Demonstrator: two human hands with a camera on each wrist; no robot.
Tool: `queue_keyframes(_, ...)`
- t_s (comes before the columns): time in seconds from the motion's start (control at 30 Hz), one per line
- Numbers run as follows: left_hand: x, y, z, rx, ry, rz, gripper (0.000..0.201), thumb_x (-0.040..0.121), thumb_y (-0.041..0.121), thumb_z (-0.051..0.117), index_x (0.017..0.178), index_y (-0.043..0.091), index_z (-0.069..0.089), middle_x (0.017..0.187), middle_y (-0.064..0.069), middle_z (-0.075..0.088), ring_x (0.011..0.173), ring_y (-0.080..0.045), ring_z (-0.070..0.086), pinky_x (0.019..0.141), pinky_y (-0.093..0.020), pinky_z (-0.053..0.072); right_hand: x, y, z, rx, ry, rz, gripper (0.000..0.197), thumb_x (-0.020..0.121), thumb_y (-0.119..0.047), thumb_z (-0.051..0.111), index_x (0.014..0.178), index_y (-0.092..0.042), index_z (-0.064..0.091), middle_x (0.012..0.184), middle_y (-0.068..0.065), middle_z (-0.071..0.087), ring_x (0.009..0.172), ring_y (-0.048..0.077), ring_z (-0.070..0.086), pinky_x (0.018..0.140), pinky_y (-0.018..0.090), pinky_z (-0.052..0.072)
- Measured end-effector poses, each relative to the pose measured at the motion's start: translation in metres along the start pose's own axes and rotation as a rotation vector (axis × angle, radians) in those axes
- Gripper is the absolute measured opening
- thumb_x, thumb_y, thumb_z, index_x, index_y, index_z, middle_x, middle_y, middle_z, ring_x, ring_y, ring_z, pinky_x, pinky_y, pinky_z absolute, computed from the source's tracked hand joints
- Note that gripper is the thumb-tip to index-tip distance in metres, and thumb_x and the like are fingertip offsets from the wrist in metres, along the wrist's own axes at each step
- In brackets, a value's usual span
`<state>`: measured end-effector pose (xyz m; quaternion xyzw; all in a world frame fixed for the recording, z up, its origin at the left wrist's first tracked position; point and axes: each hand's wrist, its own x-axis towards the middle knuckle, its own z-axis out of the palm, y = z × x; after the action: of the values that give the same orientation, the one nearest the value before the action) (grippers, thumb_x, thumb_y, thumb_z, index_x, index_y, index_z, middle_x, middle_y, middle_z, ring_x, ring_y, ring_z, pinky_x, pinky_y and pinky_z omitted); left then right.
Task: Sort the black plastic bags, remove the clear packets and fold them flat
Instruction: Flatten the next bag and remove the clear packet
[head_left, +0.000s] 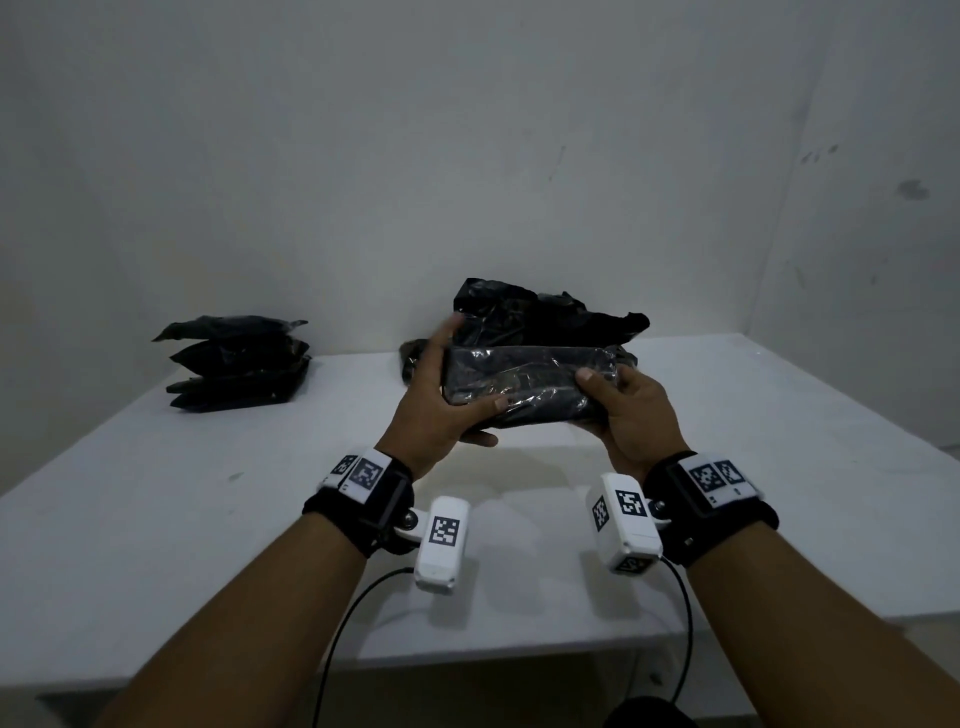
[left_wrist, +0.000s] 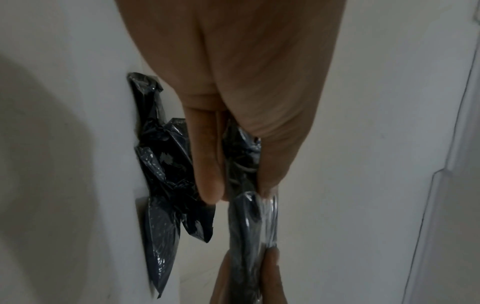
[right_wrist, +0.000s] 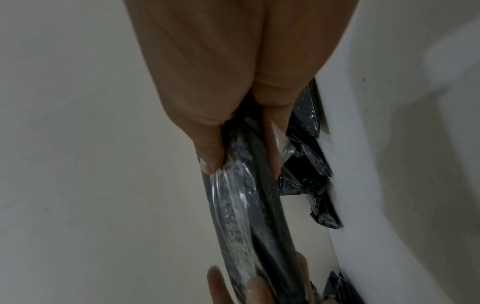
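Both hands hold one clear packet (head_left: 524, 387) with dark contents above the middle of the white table (head_left: 156, 493). My left hand (head_left: 441, 395) grips its left end, thumb on top and fingers underneath. My right hand (head_left: 623, 410) pinches its right end. In the left wrist view the packet (left_wrist: 249, 222) runs between my left hand (left_wrist: 233, 181) and the other hand's fingers. The right wrist view shows the packet (right_wrist: 239, 205) pinched by my right hand (right_wrist: 241, 162). A crumpled black plastic bag (head_left: 540, 312) lies behind the packet, near the wall.
A stack of several black packets (head_left: 239, 364) sits at the table's far left by the wall. Wrist camera units (head_left: 441, 543) with cables hang under both forearms. The white wall (head_left: 467, 156) closes the far side, with a corner at right.
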<state>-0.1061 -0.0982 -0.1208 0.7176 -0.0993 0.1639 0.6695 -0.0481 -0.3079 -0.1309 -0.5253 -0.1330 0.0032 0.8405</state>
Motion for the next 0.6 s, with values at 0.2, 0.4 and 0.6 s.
queue_keyframes(0.2, 0.0020, 0.0048, 0.0005, -0.090, -0.045, -0.024, 0.062, 0.086, -0.003, 0.072, 0.139, 0.025, 0.055, 0.129, -0.003, 0.061, 0.103, -0.027, 0.071, 0.068, -0.042, 0.063, -0.0034, -0.0020, 0.0010, 0.053, -0.150, 0.062, 0.039, 0.081, -0.016, 0.071, 0.118, -0.005, 0.060, 0.106, 0.015, 0.073, 0.091, 0.028, 0.073, 0.068, 0.040, 0.060)
queue_keyframes(0.4, 0.0069, 0.0021, 0.0036, -0.115, 0.040, 0.007, 0.044, 0.093, 0.002, 0.064, 0.133, 0.021, 0.060, 0.108, 0.014, 0.072, 0.098, -0.021, 0.071, 0.068, -0.041, 0.063, -0.0007, 0.0038, 0.0022, 0.122, -0.188, 0.077, 0.058, 0.064, -0.016, 0.077, 0.117, -0.003, 0.057, 0.108, 0.018, 0.070, 0.088, 0.028, 0.073, 0.067, 0.034, 0.060)
queue_keyframes(0.6, 0.0101, 0.0009, -0.0020, -0.026, 0.103, 0.015, 0.055, 0.082, 0.001, 0.078, 0.131, 0.020, 0.063, 0.109, 0.013, 0.069, 0.102, -0.015, 0.070, 0.078, -0.044, 0.062, 0.0032, 0.0041, 0.0021, 0.041, -0.186, 0.159, 0.025, 0.091, -0.011, 0.063, 0.116, -0.007, 0.061, 0.107, 0.016, 0.072, 0.093, 0.031, 0.072, 0.067, 0.039, 0.060)
